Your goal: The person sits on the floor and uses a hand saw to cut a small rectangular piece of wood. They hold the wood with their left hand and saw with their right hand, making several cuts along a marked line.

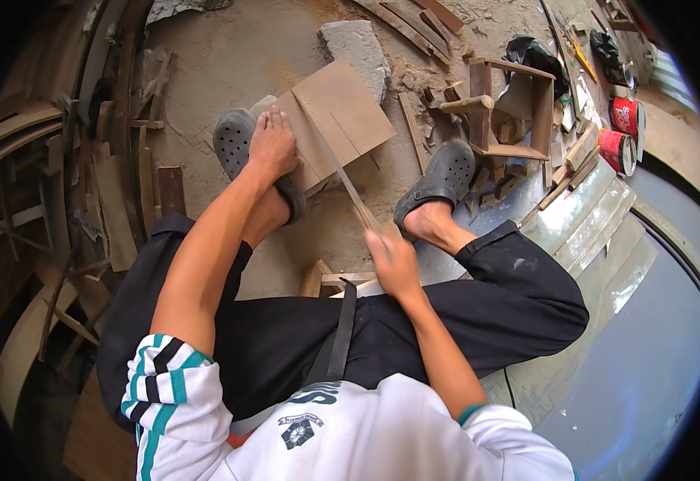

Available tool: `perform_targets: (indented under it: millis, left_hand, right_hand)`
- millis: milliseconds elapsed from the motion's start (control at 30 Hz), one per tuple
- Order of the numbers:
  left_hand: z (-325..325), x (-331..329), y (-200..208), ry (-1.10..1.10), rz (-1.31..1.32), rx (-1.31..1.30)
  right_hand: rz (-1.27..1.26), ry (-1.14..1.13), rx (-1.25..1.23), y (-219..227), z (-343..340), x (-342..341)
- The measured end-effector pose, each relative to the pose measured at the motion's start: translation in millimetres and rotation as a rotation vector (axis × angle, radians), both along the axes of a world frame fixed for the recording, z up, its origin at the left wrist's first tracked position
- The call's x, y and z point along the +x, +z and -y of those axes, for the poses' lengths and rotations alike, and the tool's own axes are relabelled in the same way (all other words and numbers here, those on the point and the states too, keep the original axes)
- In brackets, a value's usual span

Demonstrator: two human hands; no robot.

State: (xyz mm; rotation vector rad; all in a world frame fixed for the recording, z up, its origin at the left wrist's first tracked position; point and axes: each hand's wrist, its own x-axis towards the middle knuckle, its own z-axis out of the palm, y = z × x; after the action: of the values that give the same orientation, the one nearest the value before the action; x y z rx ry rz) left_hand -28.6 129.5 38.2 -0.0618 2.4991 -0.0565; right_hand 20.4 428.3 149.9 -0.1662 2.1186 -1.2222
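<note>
A square light-brown wooden board (358,104) lies between my feet, tilted in the view. My left hand (274,144) presses on its left edge with the fingers stretched out. My right hand (394,260) is closed round the handle end of a handsaw (340,172), slightly blurred. The saw's narrow blade slants up and left across the board, along a line running in from its near edge. A shorter dark line shows on the board to the right of the blade. My left clog (236,140) is close against the board; my right clog (446,180) stands apart.
Behind the board lies a grey concrete slab (358,52). An open wooden frame (546,112) stands at the right among offcuts, near red cans (619,151). Glass-like sheets (598,216) lie farther right. Wood strips (117,192) pile up at left; a small wooden piece (314,276) sits before my lap.
</note>
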Motion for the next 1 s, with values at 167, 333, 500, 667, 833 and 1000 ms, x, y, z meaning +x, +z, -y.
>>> perform_targets:
  millis: [167, 333, 500, 667, 833, 1000]
  left_hand:
    - [2, -5, 3, -0.007, -0.019, 0.005]
    - [-7, -5, -1, 0.002, -0.003, 0.022]
    - [-3, 0, 6, 0.004, 0.038, -0.012]
    - [-5, -11, -1, -0.017, -0.025, 0.027]
    - [-6, -9, -5, -0.012, -0.038, 0.03]
    - [4, 5, 2, -0.005, -0.033, -0.023]
  right_hand:
    - [0.022, 0.031, 0.057, -25, 32, -28]
    - [0.013, 0.005, 0.093, -60, 84, -60]
    - [0.126, 0.054, 0.144, 18, -8, -3]
    - [-0.055, 0.021, 0.023, -63, 61, -53]
    - [-0.017, 0.013, 0.044, -59, 57, -45]
    - [0.198, 0.046, 0.134, 9, -21, 3]
